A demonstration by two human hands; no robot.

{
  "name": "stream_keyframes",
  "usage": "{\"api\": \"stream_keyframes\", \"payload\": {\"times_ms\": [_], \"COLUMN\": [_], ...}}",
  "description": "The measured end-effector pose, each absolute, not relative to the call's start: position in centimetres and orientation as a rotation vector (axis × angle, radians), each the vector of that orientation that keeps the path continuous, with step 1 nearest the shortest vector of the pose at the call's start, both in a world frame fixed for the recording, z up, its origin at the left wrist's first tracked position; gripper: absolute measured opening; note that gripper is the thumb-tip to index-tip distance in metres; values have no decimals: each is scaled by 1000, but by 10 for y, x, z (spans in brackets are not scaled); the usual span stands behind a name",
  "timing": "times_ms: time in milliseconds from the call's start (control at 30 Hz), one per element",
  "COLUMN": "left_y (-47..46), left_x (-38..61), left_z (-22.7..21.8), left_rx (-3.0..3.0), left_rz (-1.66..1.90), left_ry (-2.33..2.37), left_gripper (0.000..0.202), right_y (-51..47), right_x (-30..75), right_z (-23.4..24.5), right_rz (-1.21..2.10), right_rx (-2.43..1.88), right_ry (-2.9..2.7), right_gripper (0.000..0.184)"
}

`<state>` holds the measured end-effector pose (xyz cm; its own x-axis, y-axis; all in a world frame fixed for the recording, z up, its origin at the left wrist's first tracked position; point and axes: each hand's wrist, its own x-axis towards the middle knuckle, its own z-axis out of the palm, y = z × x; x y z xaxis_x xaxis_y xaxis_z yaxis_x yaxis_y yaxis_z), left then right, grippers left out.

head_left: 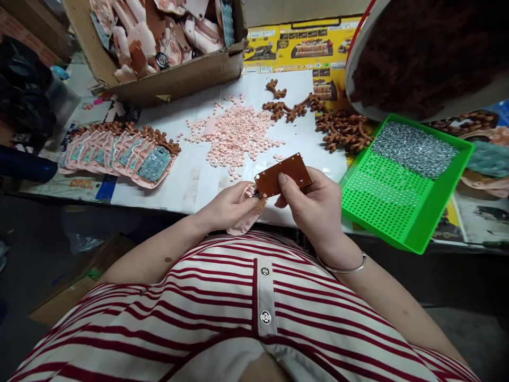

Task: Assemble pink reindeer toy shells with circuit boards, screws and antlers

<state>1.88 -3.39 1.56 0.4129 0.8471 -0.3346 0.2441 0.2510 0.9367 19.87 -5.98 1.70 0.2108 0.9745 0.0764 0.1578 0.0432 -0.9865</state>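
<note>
My right hand [314, 204] grips a flat brown circuit board [274, 179] between thumb and fingers, its small holes showing along the edges. Close against its left end, my left hand [228, 206] is closed on a pink plastic shell [243, 222] with a rounded lower end. Something small and dark shows at the left fingertips, too small to name. Both hands are just above the front edge of the table. Beyond them lies a heap of small pink plastic pieces [238, 132].
At left, several pink shells with boards [153, 163] lean in a row. A cardboard box [170, 82] of pink parts stands behind. Brown branch-shaped pieces [344, 130] lie right of the heap. A green basket [427, 207] holds screws, beside a large tub [352, 85] of dark brown material.
</note>
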Motion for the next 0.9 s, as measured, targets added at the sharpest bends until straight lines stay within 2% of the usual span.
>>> {"api": "stream_keyframes", "payload": {"times_ms": [200, 367, 567, 667, 900], "left_y": [-29, -25, -24, -24, -22], "left_x": [10, 5, 8, 10, 12], "left_z": [7, 1, 3, 4, 5], "left_rx": [1040, 1038, 1004, 987, 955], "left_rz": [536, 510, 578, 616, 668], "left_ry": [1026, 970, 956, 971, 944], "left_gripper": [35, 43, 50, 45, 30], "right_y": [-56, -53, -55, -57, -67], "right_x": [205, 210, 210, 212, 215], "right_z": [4, 6, 8, 5, -11], "right_rz": [781, 529, 619, 577, -38], "right_rx": [-1272, -1229, -1176, -1105, -957], "right_ry": [-1475, -1688, -1771, -1853, -2131], "right_gripper": [24, 20, 20, 25, 38]}}
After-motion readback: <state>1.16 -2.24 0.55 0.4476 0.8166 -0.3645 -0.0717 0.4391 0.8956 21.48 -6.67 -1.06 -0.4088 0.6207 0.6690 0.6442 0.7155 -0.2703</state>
